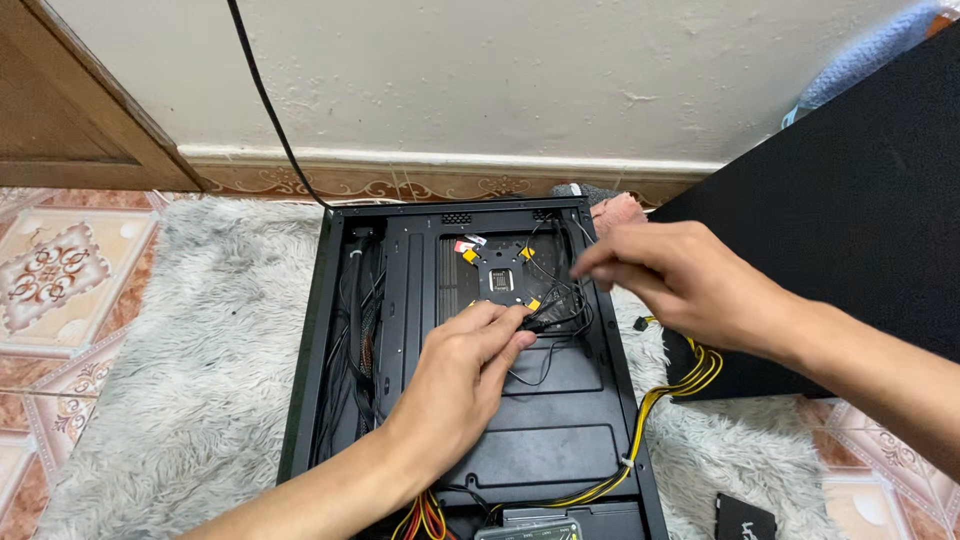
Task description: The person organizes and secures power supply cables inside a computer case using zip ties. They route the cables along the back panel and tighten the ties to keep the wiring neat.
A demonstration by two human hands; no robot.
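Note:
A black computer case [400, 300] lies flat on a grey shaggy rug, its rear side up. A square black bracket with yellow corner tabs [500, 270] shows through a cutout in the tray. My left hand [455, 385] rests on the tray and pinches a bundle of thin black cables [555, 315] just below that bracket. My right hand [680, 280] reaches in from the right, fingertips pinched on the same thin cables near the case's right edge. Where the cables end is hidden under my fingers.
Yellow and black power cables [690, 375] loop out of the case's right side; red and yellow wires [425, 520] show at the bottom. A black panel [860, 200] leans at the right. A black cord [265, 100] runs up the wall. Patterned tiles surround the grey rug [220, 340].

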